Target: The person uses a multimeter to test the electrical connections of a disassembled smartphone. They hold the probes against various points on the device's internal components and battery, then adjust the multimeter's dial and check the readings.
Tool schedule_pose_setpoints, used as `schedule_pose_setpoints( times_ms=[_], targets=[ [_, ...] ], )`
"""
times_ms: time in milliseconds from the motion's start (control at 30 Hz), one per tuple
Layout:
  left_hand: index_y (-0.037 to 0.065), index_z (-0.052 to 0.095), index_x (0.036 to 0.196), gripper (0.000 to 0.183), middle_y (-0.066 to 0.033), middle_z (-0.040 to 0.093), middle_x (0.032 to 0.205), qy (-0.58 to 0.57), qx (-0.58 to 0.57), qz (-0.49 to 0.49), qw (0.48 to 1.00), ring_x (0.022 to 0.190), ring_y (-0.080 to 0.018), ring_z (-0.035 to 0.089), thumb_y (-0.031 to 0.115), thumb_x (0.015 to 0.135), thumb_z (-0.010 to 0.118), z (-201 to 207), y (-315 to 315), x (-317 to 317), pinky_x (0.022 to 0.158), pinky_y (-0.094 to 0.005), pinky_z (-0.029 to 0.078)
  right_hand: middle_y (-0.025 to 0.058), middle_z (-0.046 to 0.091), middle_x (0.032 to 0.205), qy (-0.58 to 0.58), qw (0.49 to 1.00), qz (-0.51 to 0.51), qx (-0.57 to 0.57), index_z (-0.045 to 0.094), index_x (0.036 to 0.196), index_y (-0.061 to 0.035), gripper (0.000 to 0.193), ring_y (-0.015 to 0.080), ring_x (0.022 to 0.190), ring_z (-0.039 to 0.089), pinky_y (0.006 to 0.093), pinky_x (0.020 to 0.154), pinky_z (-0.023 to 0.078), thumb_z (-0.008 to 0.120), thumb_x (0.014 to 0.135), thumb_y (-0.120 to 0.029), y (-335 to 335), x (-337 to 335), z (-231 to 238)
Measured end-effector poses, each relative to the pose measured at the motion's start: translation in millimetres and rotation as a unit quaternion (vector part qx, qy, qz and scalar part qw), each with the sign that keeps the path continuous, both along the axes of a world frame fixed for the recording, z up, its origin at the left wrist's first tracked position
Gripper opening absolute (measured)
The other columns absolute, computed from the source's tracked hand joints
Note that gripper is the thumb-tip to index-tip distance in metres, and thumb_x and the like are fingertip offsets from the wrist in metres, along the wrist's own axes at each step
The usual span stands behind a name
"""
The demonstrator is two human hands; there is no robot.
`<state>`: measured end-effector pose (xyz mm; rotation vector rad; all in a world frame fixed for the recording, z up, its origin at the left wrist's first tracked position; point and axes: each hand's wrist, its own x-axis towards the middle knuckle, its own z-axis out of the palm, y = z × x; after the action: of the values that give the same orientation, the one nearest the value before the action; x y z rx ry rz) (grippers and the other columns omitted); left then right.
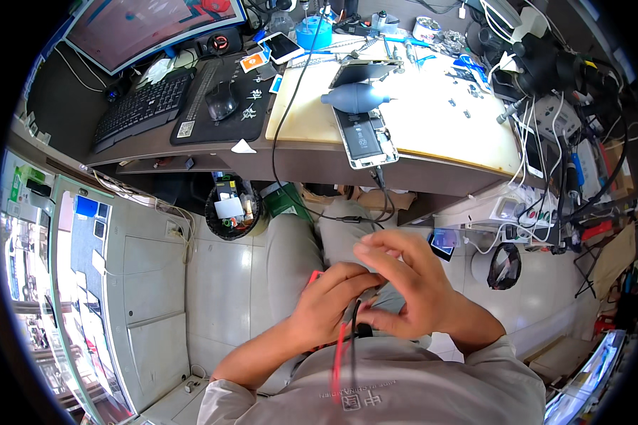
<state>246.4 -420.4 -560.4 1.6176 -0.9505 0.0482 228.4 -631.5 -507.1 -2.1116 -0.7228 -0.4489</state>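
Above my lap, my left hand point(327, 303) is closed, fingers curled in. A red cable point(339, 358) and a black cable point(354, 333) trail down from it over the shirt, and a bit of red shows beyond its knuckles. Close against it is my right hand point(411, 283), with thumb and fingers apart and nothing clearly visible between them. At the desk's front edge lies an opened phone point(361, 138) with its battery exposed. Across it rests a grey-blue rubber air blower point(354, 98), and a detached screen point(361, 71) sits tilted behind.
A black cord point(295, 95) runs over the desk and down by my knees. Left are a mouse point(222, 101), a keyboard point(145, 106) and a monitor point(156, 28). Small tools and parts lie at the back right. Waste bins point(234, 230) point(504, 267) stand below.
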Motion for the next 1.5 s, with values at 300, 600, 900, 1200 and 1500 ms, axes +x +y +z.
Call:
schedule_pose_setpoints(
  times_ms=[300,600,900,1200,1500],
  targets=[
    [-0.005,0.066,0.139,0.05,-0.0202,0.065,0.132,0.051,-0.053,-0.13,0.989,0.109,-0.0336,0.069,-0.01,0.09,0.076,6.7,-13.7,25.0,0.093,-0.0395,0.059,0.007,0.06,0.096,0.062,0.985,0.06,-0.15,0.061,0.153,-0.0018,0.081,0.0231,0.076,0.061,0.0349,0.062,0.05,0.088,0.079,-0.021,-41.9,-2.9,1.8],
    [-0.002,0.073,0.131,0.029,-0.0144,0.065,0.119,-0.03,-0.118,0.035,0.992,0.092,-0.0187,0.066,0.014,0.112,0.059,24.9,-18.9,91.6,0.075,-0.032,0.056,0.0047,0.062,0.085,-0.2,0.931,-0.18,-0.248,0.078,0.128,-0.0046,0.051,0.021,0.068,0.059,0.0333,0.057,0.046,0.086,0.082,-0.025,-93.3,34.9,18.7],
    [-0.004,0.057,0.121,0.015,-0.0099,0.068,0.093,0.211,-0.213,0.065,0.952,0.077,-0.019,0.073,0.009,0.113,0.058,26.0,-54.8,130.6,0.072,-0.0356,0.063,0.0092,0.07,0.088,-0.091,0.966,-0.233,0.073,0.065,0.095,-0.0021,0.017,0.0135,0.073,0.064,0.0254,0.065,0.049,0.081,0.096,-0.004,-97.5,93.5,0.7],
    [-0.004,0.057,0.125,0.02,-0.0149,0.072,0.114,0.195,-0.121,0.1,0.968,0.096,-0.0158,0.075,0.004,0.109,0.065,10.3,-74.4,153.3,0.084,-0.0289,0.061,0.0075,0.076,0.081,0.025,0.981,-0.175,0.079,0.074,0.107,0.001,0.01,0.0104,0.07,0.07,0.0254,0.065,0.053,0.073,0.097,-0.003,-80.1,127.2,-16.3],
    [-0.001,0.071,0.111,0.018,-0.0067,0.074,0.098,0.082,-0.045,0.176,0.98,0.083,-0.0123,0.068,0.015,0.105,0.075,11.8,-81.8,152.2,0.071,-0.0286,0.053,0.0083,0.075,0.077,-0.002,0.976,-0.216,0.04,0.073,0.094,0.0003,0.002,0.0119,0.064,0.07,0.026,0.061,0.054,0.074,0.094,-0.001,-75.9,133.3,-28.5]
  ],
)
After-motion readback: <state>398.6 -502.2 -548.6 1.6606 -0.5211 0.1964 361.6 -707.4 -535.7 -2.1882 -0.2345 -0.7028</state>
